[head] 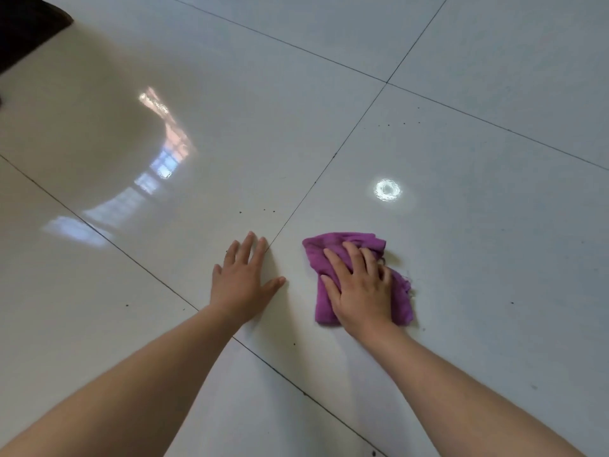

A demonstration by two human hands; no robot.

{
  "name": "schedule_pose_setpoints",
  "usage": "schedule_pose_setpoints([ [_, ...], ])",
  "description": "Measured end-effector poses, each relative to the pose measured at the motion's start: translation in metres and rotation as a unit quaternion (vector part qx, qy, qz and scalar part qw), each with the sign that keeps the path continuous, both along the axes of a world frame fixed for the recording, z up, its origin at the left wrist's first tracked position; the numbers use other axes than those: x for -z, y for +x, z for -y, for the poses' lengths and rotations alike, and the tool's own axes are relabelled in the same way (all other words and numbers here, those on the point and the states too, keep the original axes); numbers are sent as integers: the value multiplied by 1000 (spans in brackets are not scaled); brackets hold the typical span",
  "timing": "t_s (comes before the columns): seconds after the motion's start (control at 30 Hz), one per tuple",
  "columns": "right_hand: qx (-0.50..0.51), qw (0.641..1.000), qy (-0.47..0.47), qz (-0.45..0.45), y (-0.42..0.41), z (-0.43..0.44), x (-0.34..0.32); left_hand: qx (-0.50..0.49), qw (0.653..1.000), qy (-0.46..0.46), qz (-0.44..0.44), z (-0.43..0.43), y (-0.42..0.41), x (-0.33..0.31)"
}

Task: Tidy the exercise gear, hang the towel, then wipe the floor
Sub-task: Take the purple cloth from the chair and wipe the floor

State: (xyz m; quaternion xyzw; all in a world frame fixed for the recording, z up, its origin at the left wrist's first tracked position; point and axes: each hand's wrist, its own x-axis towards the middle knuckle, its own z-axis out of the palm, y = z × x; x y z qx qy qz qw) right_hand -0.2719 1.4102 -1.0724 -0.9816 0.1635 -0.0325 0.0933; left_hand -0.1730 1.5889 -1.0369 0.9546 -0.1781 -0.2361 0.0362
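A glossy white tiled floor (461, 94) fills nearly the whole view. Thin dark grout lines (329, 159) cut it into large square tiles, and two of them cross far to the right. The polish is high enough to mirror the room. A bright, bent reflection of a window (158, 166) lies on the left tiles, and a small round reflection of a lamp (388, 190) sits just beyond the hands on the right. Small dark specks (263, 211) are scattered over the tiles, some just beyond the left hand and more near the far grout crossing. A dark, indistinct object (23, 24) occupies the far left corner; what it is cannot be told.

A crumpled purple cloth (315, 255) lies on the floor in the near right part of the scene, on the tile to the right of the long grout line. The right hand (359, 288) lies on top of it, palm down, fingers spread and pressing the fabric to the tile rather than gripping it. The left hand (244, 278) rests flat on the bare tile just left of that grout line, fingers straight and thumb out, holding nothing. Both forearms are bare and reach in from the near edge.
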Motion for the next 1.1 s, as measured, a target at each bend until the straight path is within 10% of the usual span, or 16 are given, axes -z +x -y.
schedule_pose_setpoints([
  [0.37, -33, 999, 24, 0, -45, 25, -20, 39, 999, 9, -16, -4, -17, -7],
  [0.67, 52, 992, 91, -64, -65, 69, -62, 261, 965, 39, -7, 42, -24, -47],
  [1.1, 139, 972, 173, -82, -135, 77, -351, 202, 973, -78, -84, 107, -84, -332],
])
